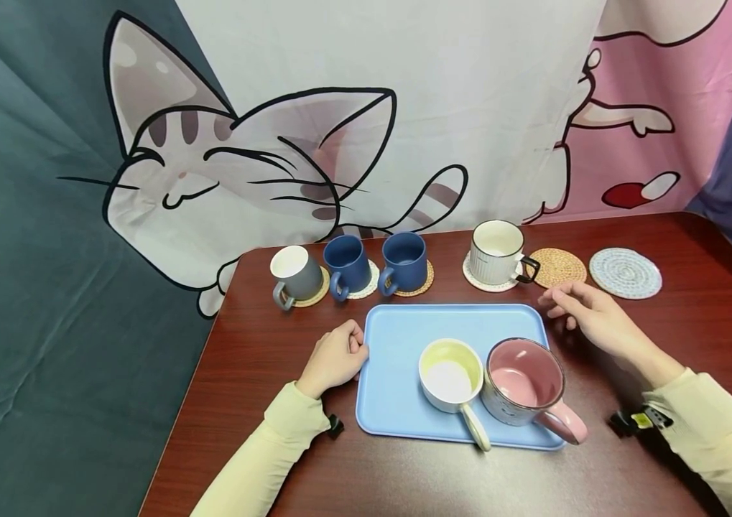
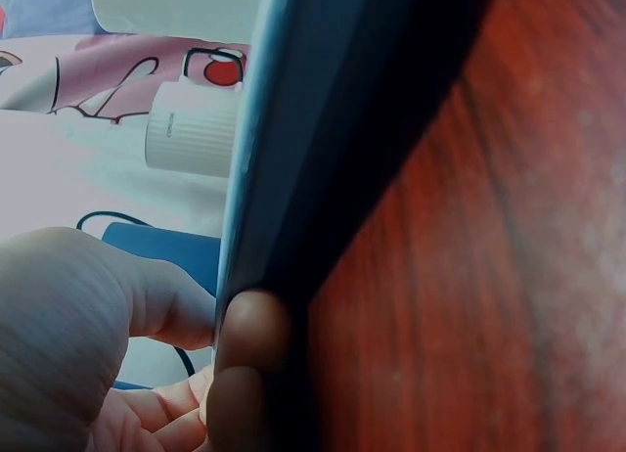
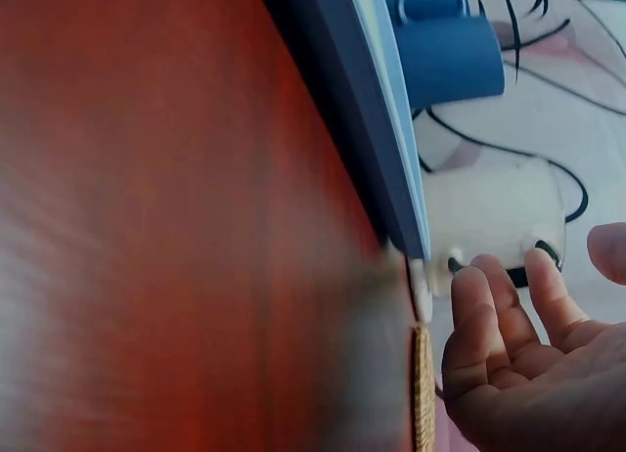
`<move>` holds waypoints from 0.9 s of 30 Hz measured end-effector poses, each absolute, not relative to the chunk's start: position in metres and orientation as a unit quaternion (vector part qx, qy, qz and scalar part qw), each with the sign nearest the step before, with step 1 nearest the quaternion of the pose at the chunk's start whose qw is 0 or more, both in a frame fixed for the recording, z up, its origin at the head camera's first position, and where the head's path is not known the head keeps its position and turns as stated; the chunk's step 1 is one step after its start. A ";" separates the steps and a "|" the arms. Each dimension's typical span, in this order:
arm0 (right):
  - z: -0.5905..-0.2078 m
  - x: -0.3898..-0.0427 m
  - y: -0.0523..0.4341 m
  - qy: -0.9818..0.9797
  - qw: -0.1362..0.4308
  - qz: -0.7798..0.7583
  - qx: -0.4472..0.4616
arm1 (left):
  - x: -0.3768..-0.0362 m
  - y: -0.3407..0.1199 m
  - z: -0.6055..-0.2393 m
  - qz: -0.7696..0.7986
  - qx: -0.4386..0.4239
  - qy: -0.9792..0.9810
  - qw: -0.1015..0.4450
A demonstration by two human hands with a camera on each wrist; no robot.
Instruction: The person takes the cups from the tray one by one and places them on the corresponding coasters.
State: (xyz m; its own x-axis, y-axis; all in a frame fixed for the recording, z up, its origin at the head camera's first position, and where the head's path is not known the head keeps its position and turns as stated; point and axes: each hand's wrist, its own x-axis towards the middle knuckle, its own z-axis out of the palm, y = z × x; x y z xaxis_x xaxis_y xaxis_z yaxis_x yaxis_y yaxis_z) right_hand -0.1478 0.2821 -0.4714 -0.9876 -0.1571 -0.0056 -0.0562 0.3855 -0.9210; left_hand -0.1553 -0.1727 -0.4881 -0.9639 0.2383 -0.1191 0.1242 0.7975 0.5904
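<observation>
My left hand (image 1: pixel 333 357) pinches the left rim of a light blue tray (image 1: pixel 391 359); in the left wrist view the thumb and fingers (image 2: pixel 256 330) meet at the tray's edge. On the tray stand a small pale bowl with a yellow inside and a long handle (image 1: pixel 450 391), and a large pink mug (image 1: pixel 513 409) whose handle juts over the near right corner. Beyond the tray's far right corner my right hand (image 1: pixel 588 317) hovers with loosely bent fingers, holding nothing. Nearest to it are the tray corner, a woven tan coaster (image 1: pixel 556 267) and the black handle of a white ribbed mug (image 1: pixel 493 260).
Along the back of the dark red table (image 1: pixel 262 445) a grey mug (image 1: pixel 304 280) and two blue mugs (image 1: pixel 354 271) stand on coasters. A pale blue round coaster (image 1: pixel 626 273) lies at the far right. A cartoon-printed curtain (image 1: pixel 501 72) hangs behind the table.
</observation>
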 end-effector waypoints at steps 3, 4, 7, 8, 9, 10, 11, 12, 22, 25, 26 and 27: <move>-0.471 -0.131 0.280 0.839 0.044 -0.536 -0.078 | -0.155 -0.173 -0.488 0.304 0.094 0.944 0.094; -0.471 -0.125 0.279 0.841 0.042 -0.533 -0.083 | -0.155 -0.173 -0.488 0.304 0.094 0.943 0.093; -0.472 -0.105 0.275 0.844 0.034 -0.526 -0.099 | -0.156 -0.172 -0.489 0.302 0.095 0.944 0.091; -0.472 -0.098 0.274 0.843 0.033 -0.526 -0.102 | -0.156 -0.173 -0.489 0.302 0.095 0.944 0.090; -0.472 -0.091 0.272 0.841 0.033 -0.529 -0.109 | -0.156 -0.173 -0.489 0.301 0.096 0.944 0.090; -0.472 -0.085 0.271 0.839 0.032 -0.531 -0.114 | -0.156 -0.173 -0.490 0.301 0.097 0.944 0.089; -0.472 -0.078 0.270 0.836 0.034 -0.535 -0.118 | -0.156 -0.173 -0.490 0.302 0.097 0.944 0.089; -0.471 -0.071 0.268 0.832 0.038 -0.540 -0.120 | -0.156 -0.173 -0.491 0.302 0.097 0.944 0.089; -0.473 -0.023 0.264 0.801 0.091 -0.578 -0.126 | -0.156 -0.173 -0.490 0.305 0.093 0.943 0.092; -0.476 -0.016 0.264 0.788 0.097 -0.591 -0.143 | -0.156 -0.173 -0.491 0.306 0.095 0.943 0.091; -0.476 -0.014 0.263 0.787 0.094 -0.592 -0.147 | -0.157 -0.173 -0.491 0.305 0.095 0.943 0.092; -0.477 -0.012 0.263 0.787 0.090 -0.591 -0.152 | -0.157 -0.173 -0.491 0.304 0.095 0.944 0.091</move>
State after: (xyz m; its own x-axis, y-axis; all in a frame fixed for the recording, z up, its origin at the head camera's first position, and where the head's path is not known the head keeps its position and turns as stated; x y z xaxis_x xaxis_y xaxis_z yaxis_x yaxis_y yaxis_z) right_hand -0.0116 0.2630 -0.4769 -0.9378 -0.3452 0.0378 -0.1323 0.2547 -0.9579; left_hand -0.1567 -0.1732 -0.4913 -0.9652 0.2353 -0.1141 0.1245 0.7973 0.5906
